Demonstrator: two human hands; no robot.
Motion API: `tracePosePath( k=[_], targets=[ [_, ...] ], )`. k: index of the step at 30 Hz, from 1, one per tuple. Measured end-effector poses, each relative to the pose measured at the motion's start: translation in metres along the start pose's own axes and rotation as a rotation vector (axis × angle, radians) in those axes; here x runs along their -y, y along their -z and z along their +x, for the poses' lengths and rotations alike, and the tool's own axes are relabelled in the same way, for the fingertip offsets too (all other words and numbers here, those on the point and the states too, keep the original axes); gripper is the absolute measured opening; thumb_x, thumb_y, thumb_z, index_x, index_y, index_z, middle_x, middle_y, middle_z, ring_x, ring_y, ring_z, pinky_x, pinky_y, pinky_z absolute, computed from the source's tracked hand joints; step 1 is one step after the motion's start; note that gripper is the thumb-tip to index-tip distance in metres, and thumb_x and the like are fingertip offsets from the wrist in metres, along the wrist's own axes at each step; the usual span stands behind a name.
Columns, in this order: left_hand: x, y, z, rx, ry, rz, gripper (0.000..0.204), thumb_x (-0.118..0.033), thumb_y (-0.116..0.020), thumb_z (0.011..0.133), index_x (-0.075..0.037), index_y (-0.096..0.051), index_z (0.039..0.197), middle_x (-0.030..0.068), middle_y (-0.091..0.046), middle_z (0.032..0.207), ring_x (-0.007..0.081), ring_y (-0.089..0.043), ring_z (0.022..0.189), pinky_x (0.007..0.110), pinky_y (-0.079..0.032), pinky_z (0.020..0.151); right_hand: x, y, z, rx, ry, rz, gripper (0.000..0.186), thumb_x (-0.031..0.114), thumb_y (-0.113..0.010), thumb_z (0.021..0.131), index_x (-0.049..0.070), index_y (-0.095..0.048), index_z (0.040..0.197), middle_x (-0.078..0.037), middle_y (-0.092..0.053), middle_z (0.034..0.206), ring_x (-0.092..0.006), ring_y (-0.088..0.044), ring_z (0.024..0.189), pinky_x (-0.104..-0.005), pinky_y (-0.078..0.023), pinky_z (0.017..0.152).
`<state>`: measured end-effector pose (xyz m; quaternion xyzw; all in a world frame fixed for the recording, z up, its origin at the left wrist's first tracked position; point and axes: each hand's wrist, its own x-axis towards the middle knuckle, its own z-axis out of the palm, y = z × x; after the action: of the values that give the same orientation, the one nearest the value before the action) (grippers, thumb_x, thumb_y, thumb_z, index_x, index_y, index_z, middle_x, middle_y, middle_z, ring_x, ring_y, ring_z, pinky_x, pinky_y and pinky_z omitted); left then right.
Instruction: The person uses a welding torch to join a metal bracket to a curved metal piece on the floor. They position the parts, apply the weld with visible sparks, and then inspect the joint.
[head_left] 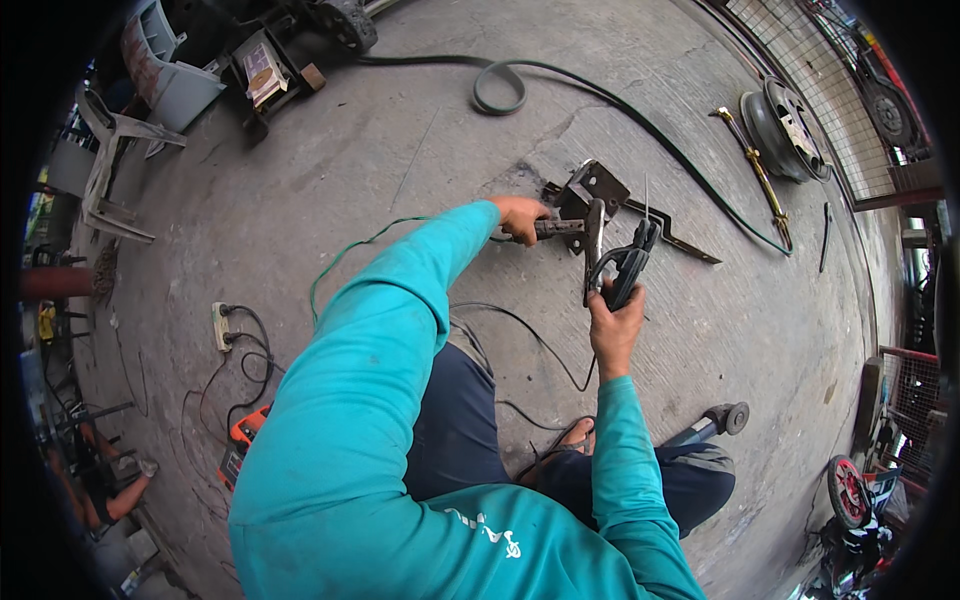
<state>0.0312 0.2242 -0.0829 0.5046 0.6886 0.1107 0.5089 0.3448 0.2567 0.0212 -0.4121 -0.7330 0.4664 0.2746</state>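
My left hand (522, 218) is closed at the screw end of a metal C-clamp (597, 225). The clamp sits against a dark steel bracket (603, 184) on the concrete floor, and a bent flat bar (680, 240) reaches out to the bracket's right. Closed around a black welding electrode holder (628, 275) is my right hand (617, 325), just to the near side of the clamp. A thin electrode (646, 195) points up and away from the holder's jaws. The exact contact between my left fingers and the clamp is partly hidden.
A black hose (640, 118) runs across the floor to a brass cutting torch (755, 170) beside a wheel rim (785, 130). An angle grinder (708, 425) lies by my right knee. At left are a power strip (220, 327), an orange machine (245, 430) and cables.
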Motion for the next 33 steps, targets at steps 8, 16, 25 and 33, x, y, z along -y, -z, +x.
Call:
tracePosePath(
  k=[8,16,25,33],
  targets=[
    [-0.017,-0.025,0.013,0.011,-0.058,-0.179,0.06,-0.015,-0.079,0.072,-0.008,-0.066,0.13,0.008,-0.068,0.077,0.0174,-0.057,0.056,0.036,-0.043,0.048,0.001,0.023,0.014,0.036,-0.083,0.083,0.034,0.005,-0.08,0.086,-0.001,-0.055,0.109,-0.011,-0.071,0.105,-0.0156,-0.068,0.094,-0.0327,-0.057,0.085],
    [-0.035,-0.039,0.026,0.01,-0.043,-0.29,0.072,-0.023,-0.089,0.073,0.0,-0.065,0.137,0.0155,-0.075,0.109,0.0252,-0.072,0.093,0.038,-0.057,0.077,-0.014,0.028,0.018,0.038,-0.042,0.032,0.036,0.007,-0.08,0.086,-0.001,-0.056,0.112,-0.009,-0.071,0.103,-0.0144,-0.067,0.09,-0.0315,-0.057,0.084],
    [-0.083,-0.004,-0.021,-0.244,0.034,0.136,0.045,-0.034,-0.083,0.086,0.003,-0.072,0.108,0.0152,-0.076,0.086,0.0283,-0.075,0.082,0.045,-0.057,0.077,-0.004,0.015,0.002,-0.01,-0.043,-0.114,0.035,0.011,-0.082,0.086,-0.001,-0.057,0.107,-0.008,-0.07,0.095,-0.0135,-0.066,0.086,-0.0323,-0.055,0.08],
    [-0.141,-0.068,-0.067,0.176,0.23,-1.356,0.027,-0.026,-0.057,0.107,-0.006,-0.067,0.123,0.0081,-0.07,0.109,0.0253,-0.07,0.094,0.05,-0.058,0.092,0.023,-0.009,-0.009,-0.04,0.011,-0.078,0.04,0.018,-0.084,0.088,-0.001,-0.058,0.112,-0.015,-0.073,0.094,-0.0261,-0.073,0.082,-0.0389,-0.058,0.077]
  ],
)
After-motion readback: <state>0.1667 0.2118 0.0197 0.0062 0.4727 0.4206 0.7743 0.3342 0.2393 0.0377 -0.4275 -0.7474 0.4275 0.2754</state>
